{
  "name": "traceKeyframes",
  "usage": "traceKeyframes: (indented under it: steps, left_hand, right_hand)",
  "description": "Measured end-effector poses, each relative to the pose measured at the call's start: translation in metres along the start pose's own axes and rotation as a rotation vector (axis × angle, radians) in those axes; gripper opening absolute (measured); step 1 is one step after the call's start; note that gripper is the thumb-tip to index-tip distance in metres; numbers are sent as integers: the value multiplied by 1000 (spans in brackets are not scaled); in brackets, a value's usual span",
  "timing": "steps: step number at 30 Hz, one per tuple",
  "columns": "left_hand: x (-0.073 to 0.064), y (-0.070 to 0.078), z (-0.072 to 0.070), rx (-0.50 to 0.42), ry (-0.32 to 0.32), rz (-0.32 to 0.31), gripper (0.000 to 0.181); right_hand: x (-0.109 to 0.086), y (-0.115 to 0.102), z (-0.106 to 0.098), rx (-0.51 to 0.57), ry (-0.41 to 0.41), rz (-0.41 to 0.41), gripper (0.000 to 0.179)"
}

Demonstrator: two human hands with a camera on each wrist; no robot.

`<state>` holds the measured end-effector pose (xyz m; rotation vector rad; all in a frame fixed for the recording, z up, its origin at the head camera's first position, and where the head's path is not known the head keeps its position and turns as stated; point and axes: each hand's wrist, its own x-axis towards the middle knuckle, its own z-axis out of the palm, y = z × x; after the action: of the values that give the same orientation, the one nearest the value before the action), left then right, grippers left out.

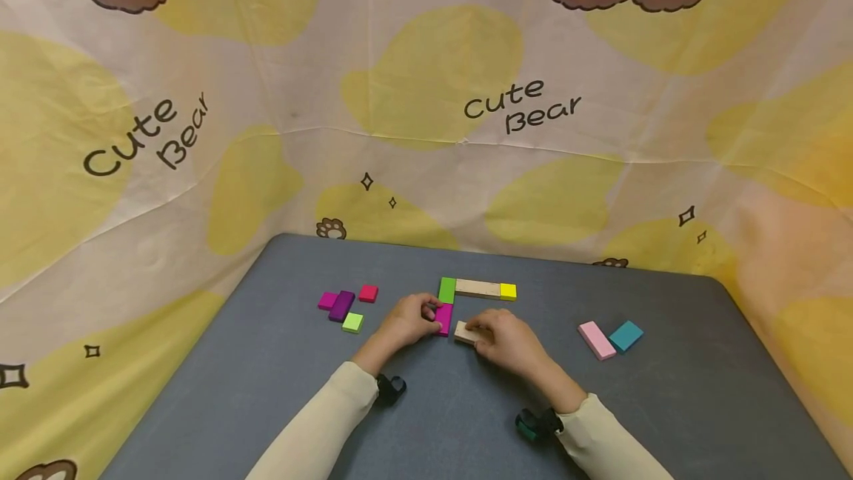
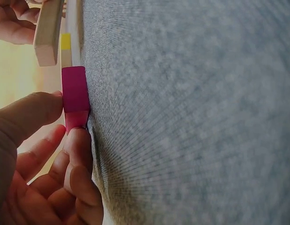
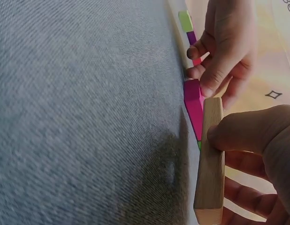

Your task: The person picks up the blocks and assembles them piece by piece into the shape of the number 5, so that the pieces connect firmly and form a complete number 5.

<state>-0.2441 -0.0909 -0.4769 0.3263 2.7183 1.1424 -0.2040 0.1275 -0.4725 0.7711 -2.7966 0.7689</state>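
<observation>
My left hand (image 1: 409, 319) pinches a magenta block (image 1: 443, 319) lying on the table, thumb on one side and fingers on the other. The block's far end meets a green block (image 1: 447, 290). From there a plain wooden block (image 1: 477, 288) runs right to a small yellow block (image 1: 509, 292). Just right of the magenta block, my right hand (image 1: 509, 341) grips another plain wooden block (image 3: 211, 164). That block is raised off the cloth in the right wrist view, its thumb side facing the camera.
To the left lie a small magenta block (image 1: 327, 301), a purple block (image 1: 342, 306), a red block (image 1: 369, 293) and a lime block (image 1: 352, 323). A pink block (image 1: 597, 341) and a teal block (image 1: 626, 336) sit at the right. A printed curtain (image 1: 413, 95) hangs behind the grey table (image 1: 426, 421).
</observation>
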Motion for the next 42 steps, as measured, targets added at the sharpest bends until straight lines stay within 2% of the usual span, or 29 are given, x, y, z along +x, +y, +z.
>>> traceKeyframes:
  steps: [11,23,42]
  left_hand:
    - [1,-2,0,-9,0,-5,33]
    - [2,-4,3,20,7,6,33]
    - [1,-1,2,9,1,-1,34]
  right_hand:
    - [2,-4,6,12,-22,16,23]
    - [3,-4,11,30,-48,30,23]
    - [3,-7,14,-3,-36,17,23]
